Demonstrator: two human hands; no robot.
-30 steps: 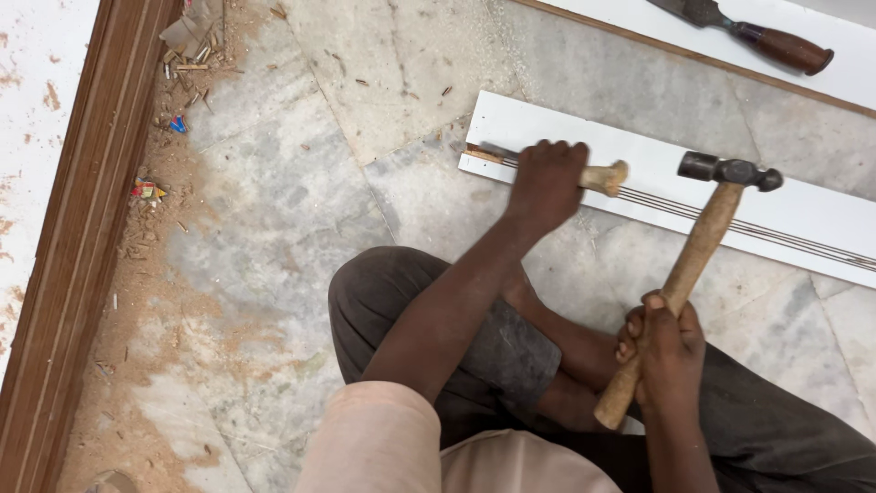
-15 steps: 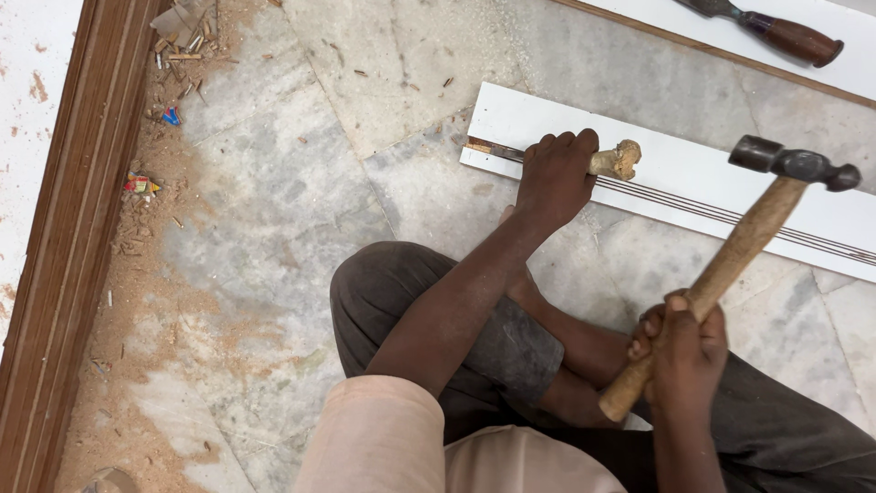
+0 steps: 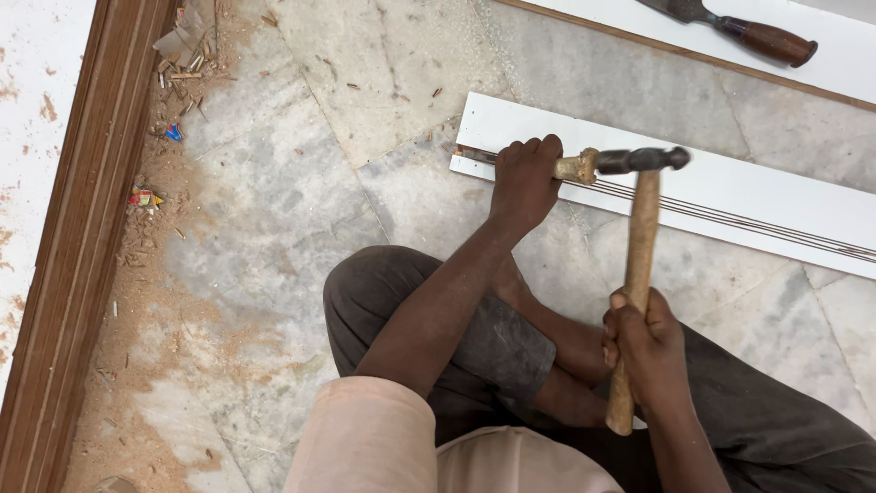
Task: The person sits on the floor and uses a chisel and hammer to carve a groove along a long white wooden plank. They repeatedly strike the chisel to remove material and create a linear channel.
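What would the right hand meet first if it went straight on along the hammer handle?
Probably the white grooved board on the floor: the right hand points along the hammer, up-frame toward it. Depth is unclear.

One view only, from the head, looking steeply down over the person's own chest and folded legs onto the marble floor point(image 3: 274, 210). It sits close: the white board point(image 3: 730, 196) crosses the upper right, a brown wooden frame point(image 3: 73, 274) runs down the left edge.
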